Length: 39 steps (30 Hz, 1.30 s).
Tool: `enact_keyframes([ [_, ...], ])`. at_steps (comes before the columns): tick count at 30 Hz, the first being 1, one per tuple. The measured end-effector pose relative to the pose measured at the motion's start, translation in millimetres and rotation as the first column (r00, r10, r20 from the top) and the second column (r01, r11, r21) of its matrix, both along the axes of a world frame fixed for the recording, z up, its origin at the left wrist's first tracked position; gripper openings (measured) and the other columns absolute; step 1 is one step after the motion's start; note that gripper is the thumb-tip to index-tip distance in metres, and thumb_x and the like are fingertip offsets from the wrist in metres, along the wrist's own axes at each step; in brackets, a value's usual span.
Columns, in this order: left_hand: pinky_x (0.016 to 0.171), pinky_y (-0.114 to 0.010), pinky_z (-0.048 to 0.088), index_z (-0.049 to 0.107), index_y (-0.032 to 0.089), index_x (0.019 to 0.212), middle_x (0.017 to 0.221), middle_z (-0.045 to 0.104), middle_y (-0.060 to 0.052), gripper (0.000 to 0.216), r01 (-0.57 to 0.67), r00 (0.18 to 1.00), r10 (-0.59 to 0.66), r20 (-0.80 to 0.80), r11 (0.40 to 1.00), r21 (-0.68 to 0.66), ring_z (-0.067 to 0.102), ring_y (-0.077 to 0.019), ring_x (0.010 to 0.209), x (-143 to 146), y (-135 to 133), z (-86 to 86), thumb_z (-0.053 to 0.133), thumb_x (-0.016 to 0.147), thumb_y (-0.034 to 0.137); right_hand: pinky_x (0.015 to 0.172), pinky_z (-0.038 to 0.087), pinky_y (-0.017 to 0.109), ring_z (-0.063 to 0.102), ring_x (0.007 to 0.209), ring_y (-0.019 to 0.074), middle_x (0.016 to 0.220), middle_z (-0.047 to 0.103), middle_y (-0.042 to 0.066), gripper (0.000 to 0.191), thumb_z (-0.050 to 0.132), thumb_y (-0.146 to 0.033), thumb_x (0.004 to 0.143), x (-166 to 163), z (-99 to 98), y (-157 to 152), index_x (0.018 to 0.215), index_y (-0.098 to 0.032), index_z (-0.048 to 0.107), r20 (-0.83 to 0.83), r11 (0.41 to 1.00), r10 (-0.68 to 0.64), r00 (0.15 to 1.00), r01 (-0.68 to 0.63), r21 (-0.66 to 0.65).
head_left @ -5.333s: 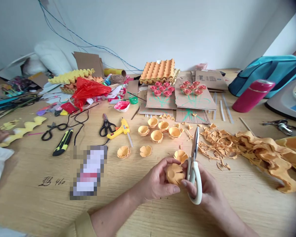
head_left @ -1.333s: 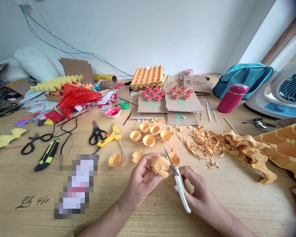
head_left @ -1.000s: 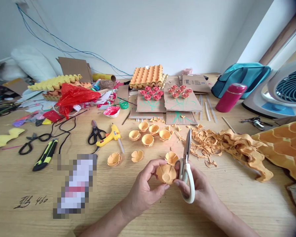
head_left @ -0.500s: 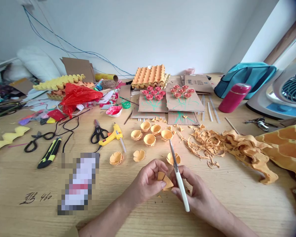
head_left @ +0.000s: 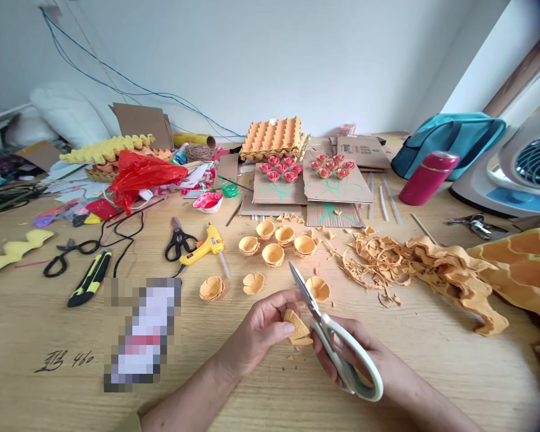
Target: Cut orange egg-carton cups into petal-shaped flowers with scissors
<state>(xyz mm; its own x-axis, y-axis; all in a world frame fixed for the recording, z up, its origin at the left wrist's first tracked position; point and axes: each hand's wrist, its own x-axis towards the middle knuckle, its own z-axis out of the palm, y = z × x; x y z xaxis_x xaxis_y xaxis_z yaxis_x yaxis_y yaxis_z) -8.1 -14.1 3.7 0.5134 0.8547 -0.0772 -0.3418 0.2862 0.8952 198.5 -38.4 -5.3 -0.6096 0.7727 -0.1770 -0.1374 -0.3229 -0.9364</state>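
Note:
My left hand (head_left: pixel 263 327) pinches an orange egg-carton cup (head_left: pixel 296 327) cut into a flower shape, just above the wooden table (head_left: pixel 63 336). My right hand (head_left: pixel 364 366) grips white-handled scissors (head_left: pixel 337 345), whose blades point up and left beside the cup. Small orange trimmings lie under my hands. A finished orange flower cup (head_left: pixel 318 288) sits just beyond the blades. Two flat petal pieces (head_left: pixel 254 282) lie to the left of it, and several round cups (head_left: pixel 273 254) stand further back.
Orange carton scraps (head_left: pixel 414 264) pile up on the right, near a torn tray (head_left: pixel 522 270). Black scissors (head_left: pixel 177 240), a yellow glue gun (head_left: pixel 204 247) and a utility knife (head_left: pixel 90 279) lie left. Cardboard with red flowers (head_left: pixel 306 180), a pink bottle (head_left: pixel 427 178) and a fan (head_left: pixel 517 174) stand behind.
The cup went from held open-face up to folded low over the table. The scissors tilted from upright to pointing up-left, handles now spread wide in my right hand. Small trimmings appeared.

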Motion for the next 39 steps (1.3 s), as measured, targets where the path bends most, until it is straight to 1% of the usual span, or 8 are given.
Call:
enact_keyframes([
  [4, 0.069, -0.028, 0.036, 0.075, 0.02, 0.093, 0.081, 0.061, -0.002, 0.023, -0.123, 0.986, 0.125, -0.108, 0.992, 0.025, 0.047, -0.0153, 0.072, -1, 3, -1.0, 0.076, 0.073, 0.031, 0.049, 0.037, 0.023, 0.045, 0.052, 0.0105, 0.064, 0.054, -0.002, 0.049, 0.053, -0.068, 0.091, 4, -1.6, 1, 0.091, -0.018, 0.056, 0.001, 0.996, -0.03, 1.0, 0.03, 0.079],
  [9, 0.066, -0.026, 0.035, 0.067, 0.019, 0.083, 0.073, 0.057, 0.001, 0.018, -0.231, 0.962, 0.232, -0.146, 0.973, 0.025, 0.046, -0.0129, 0.067, -1, 6, -3.3, 0.078, 0.076, 0.032, 0.054, 0.036, 0.024, 0.044, 0.061, 0.0124, 0.07, 0.051, -0.002, 0.036, 0.051, -0.052, 0.097, 4, 9.0, -3, 0.082, -0.02, 0.052, 0.313, 0.951, -0.117, 0.943, 0.015, 0.31],
  [13, 0.072, -0.026, 0.039, 0.065, 0.019, 0.084, 0.078, 0.058, 0.001, 0.02, -0.367, 0.916, 0.376, -0.141, 0.926, 0.087, 0.05, -0.0142, 0.075, -2, 7, -6.6, 0.078, 0.076, 0.031, 0.061, 0.04, 0.027, 0.049, 0.068, 0.0154, 0.074, 0.056, -0.001, 0.022, 0.051, -0.032, 0.098, 2, 13.6, -4, 0.078, -0.021, 0.05, 0.534, 0.824, -0.243, 0.81, -0.118, 0.555],
  [17, 0.08, -0.027, 0.041, 0.063, 0.019, 0.08, 0.083, 0.06, 0.001, 0.021, -0.48, 0.869, 0.484, -0.106, 0.875, 0.06, 0.052, -0.0153, 0.083, -2, 9, -5.2, 0.081, 0.073, 0.029, 0.07, 0.041, 0.032, 0.052, 0.068, 0.0175, 0.074, 0.058, -0.001, 0.018, 0.054, -0.023, 0.094, 2, 6.5, -2, 0.078, -0.023, 0.044, 0.594, 0.652, -0.374, 0.712, -0.254, 0.714],
  [19, 0.079, -0.027, 0.041, 0.062, 0.018, 0.077, 0.084, 0.061, 0.0, 0.023, -0.502, 0.861, 0.501, -0.088, 0.865, 0.012, 0.052, -0.0146, 0.083, -2, 10, -3.3, 0.082, 0.071, 0.028, 0.074, 0.04, 0.034, 0.051, 0.066, 0.0174, 0.075, 0.057, -0.001, 0.017, 0.055, -0.022, 0.092, 2, 1.8, -1, 0.08, -0.023, 0.043, 0.602, 0.6, -0.414, 0.682, -0.293, 0.745],
  [27, 0.075, -0.026, 0.042, 0.062, 0.018, 0.079, 0.081, 0.06, 0.001, 0.029, -0.485, 0.874, 0.485, -0.034, 0.865, -0.129, 0.052, -0.0123, 0.078, 0, 11, -1.4, 0.086, 0.067, 0.027, 0.075, 0.036, 0.035, 0.052, 0.067, 0.0186, 0.075, 0.057, -0.001, 0.018, 0.058, -0.022, 0.09, 3, -0.3, 0, 0.081, -0.023, 0.043, 0.606, 0.546, -0.52, 0.603, -0.311, 0.778],
  [34, 0.079, -0.027, 0.043, 0.066, 0.018, 0.085, 0.085, 0.062, 0.001, 0.03, -0.488, 0.872, 0.488, -0.028, 0.864, -0.126, 0.055, -0.0136, 0.084, 0, 11, -5.5, 0.087, 0.067, 0.029, 0.075, 0.035, 0.037, 0.054, 0.073, 0.0222, 0.08, 0.06, 0.002, 0.018, 0.063, -0.024, 0.086, 3, 1.1, 2, 0.084, -0.023, 0.045, 0.599, 0.533, -0.58, 0.552, -0.299, 0.791],
  [39, 0.081, -0.027, 0.044, 0.071, 0.018, 0.09, 0.086, 0.066, 0.0, 0.027, -0.439, 0.898, 0.438, -0.027, 0.896, -0.06, 0.057, -0.0131, 0.081, -1, 10, -9.3, 0.086, 0.07, 0.03, 0.077, 0.035, 0.038, 0.053, 0.073, 0.022, 0.08, 0.059, 0.001, 0.017, 0.062, -0.025, 0.087, 3, 0.3, 1, 0.083, -0.023, 0.045, 0.601, 0.542, -0.581, 0.548, -0.29, 0.789],
])
